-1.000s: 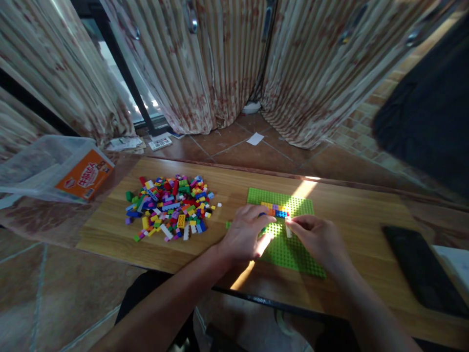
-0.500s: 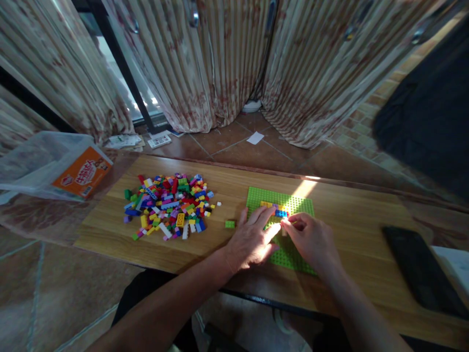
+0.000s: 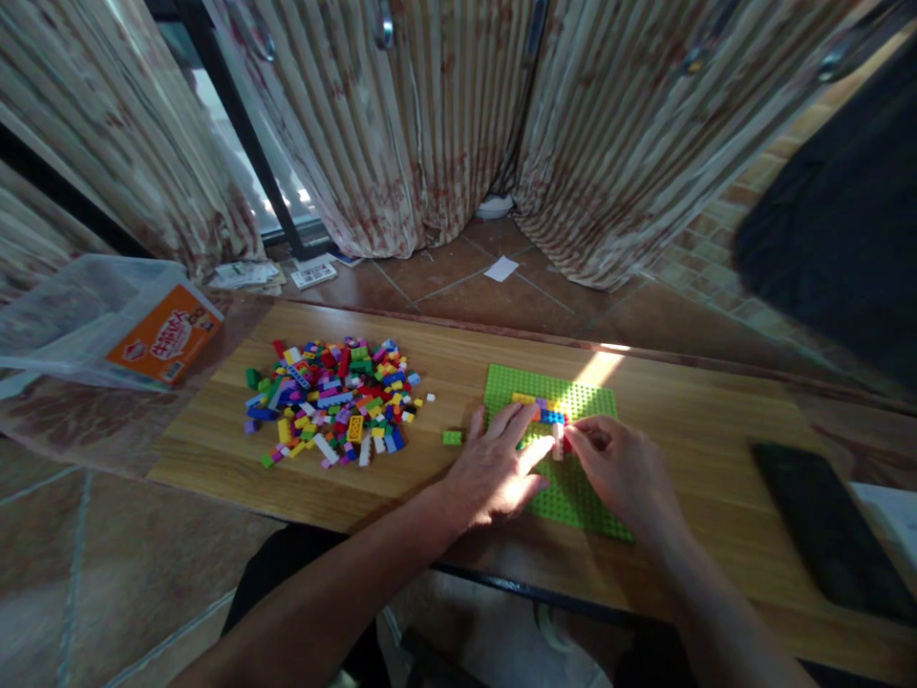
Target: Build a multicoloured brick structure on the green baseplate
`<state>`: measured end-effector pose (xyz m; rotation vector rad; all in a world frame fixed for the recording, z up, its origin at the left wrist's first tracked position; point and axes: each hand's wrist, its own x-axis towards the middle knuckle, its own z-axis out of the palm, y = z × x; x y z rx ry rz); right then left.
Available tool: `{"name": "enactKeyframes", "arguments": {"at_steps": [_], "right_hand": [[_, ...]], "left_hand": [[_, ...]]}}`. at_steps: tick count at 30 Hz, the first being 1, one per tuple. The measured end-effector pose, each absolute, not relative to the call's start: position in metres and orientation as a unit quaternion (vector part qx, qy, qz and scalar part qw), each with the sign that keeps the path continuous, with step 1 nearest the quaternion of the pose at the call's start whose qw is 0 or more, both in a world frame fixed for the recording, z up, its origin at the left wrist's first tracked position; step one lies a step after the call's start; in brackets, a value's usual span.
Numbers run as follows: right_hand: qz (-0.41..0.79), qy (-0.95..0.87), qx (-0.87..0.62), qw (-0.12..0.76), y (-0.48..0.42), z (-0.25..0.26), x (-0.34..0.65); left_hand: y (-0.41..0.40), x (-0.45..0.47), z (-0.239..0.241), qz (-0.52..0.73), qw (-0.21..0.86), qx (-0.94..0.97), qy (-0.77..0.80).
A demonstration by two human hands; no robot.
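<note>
A green studded baseplate [image 3: 587, 506] lies on the table under both hands. My left hand [image 3: 491, 468] rests over its left part, fingers stretched and apart, with fingertips near the joined bricks. In that group I see a yellow brick [image 3: 522, 397], a blue brick [image 3: 552, 418] and a pale, upright-running brick [image 3: 558, 443]. From the right, my right hand [image 3: 622, 465] pinches a small red brick [image 3: 568, 437] at the side of the pale one. Its fingers partly cover the red brick. Left of my left hand sits a lone lime-green brick [image 3: 452, 438].
A pile of mixed bricks [image 3: 330, 401] spreads over the left of the wooden table [image 3: 688, 430]. Beyond it stands a clear plastic box [image 3: 93, 315] with an orange label. A black flat object [image 3: 823, 526] lies at the right; curtains [image 3: 430, 143] hang behind.
My right hand has drawn slightly to the right, so the pale brick and the red brick between its fingertips now show more. My left hand keeps its place on the baseplate.
</note>
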<state>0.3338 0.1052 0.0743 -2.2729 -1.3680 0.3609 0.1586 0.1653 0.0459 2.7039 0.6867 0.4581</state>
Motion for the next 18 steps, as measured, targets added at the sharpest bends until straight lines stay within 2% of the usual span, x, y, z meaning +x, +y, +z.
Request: {"name": "enactKeyframes", "arguments": {"at_steps": [12,18], "right_hand": [[0.162,-0.501,-0.824,0.21,0.106,0.076,0.337],[0.168,-0.477,-0.84,0.197,0.106,0.08,0.339]], "left_hand": [[0.165,0.159,0.049,0.127,0.158,0.948,0.244],[0.177,0.15,0.06,0.131,0.205,0.943,0.228]]}}
